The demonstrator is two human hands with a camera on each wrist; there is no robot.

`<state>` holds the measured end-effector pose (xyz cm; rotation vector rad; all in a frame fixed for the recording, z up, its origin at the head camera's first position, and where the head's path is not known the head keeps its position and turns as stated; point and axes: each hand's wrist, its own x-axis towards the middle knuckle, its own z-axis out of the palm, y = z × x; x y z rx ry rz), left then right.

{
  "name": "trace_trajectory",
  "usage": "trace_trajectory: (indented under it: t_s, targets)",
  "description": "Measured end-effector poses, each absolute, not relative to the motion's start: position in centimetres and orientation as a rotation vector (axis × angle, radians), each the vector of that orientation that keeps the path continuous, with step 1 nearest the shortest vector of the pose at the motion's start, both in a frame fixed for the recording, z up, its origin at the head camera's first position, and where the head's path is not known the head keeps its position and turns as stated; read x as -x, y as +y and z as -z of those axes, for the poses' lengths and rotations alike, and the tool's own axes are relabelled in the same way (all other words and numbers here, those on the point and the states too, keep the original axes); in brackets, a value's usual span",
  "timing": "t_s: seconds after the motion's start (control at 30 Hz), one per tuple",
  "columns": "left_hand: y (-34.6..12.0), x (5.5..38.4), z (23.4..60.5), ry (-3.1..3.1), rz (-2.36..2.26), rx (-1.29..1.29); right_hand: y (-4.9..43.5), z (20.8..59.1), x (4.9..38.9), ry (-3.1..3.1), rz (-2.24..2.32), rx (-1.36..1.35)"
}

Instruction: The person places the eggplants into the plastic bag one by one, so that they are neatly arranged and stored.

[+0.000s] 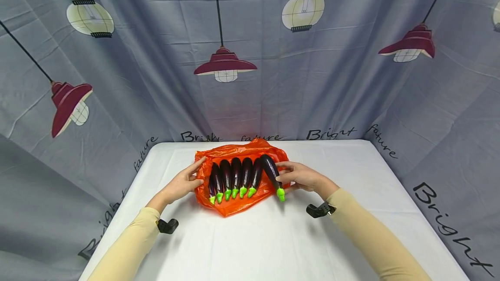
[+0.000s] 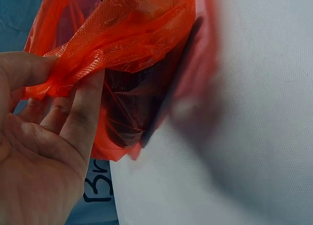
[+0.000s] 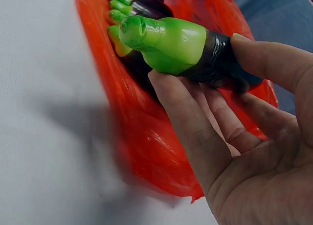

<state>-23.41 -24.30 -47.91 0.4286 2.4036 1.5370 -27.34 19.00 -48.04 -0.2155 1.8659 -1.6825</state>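
An orange-red plastic bag (image 1: pixel 228 209) lies spread on the white table, with several dark purple eggplants (image 1: pixel 236 172) in a row on it, green stem ends toward me. My left hand (image 1: pixel 180 186) is at the bag's left edge. In the left wrist view, its thumb and fingers pinch the gathered plastic (image 2: pixel 93 63). At the bag's right side, my right hand (image 1: pixel 302 176) holds one more eggplant (image 1: pixel 269 167), tilted, its green end nearest me. The right wrist view shows this eggplant (image 3: pixel 178 44) between thumb and fingers, above the bag; part of it is hidden by the hand.
The white table (image 1: pixel 242 250) ends at a grey-blue curtain (image 1: pixel 250 107) printed with lamps and lettering, which surrounds it at the back and sides. A black wrist mount (image 1: pixel 168 226) sits below the left hand, another black mount (image 1: pixel 320 210) below the right.
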Motion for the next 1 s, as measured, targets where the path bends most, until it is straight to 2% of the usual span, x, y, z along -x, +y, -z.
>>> trace_trajectory:
  t_s: [1.0]
  targets:
    - [-24.2,23.4,47.6,2.417,-1.52,-0.428,14.2,49.3,28.5,1.866,1.917,-0.198]
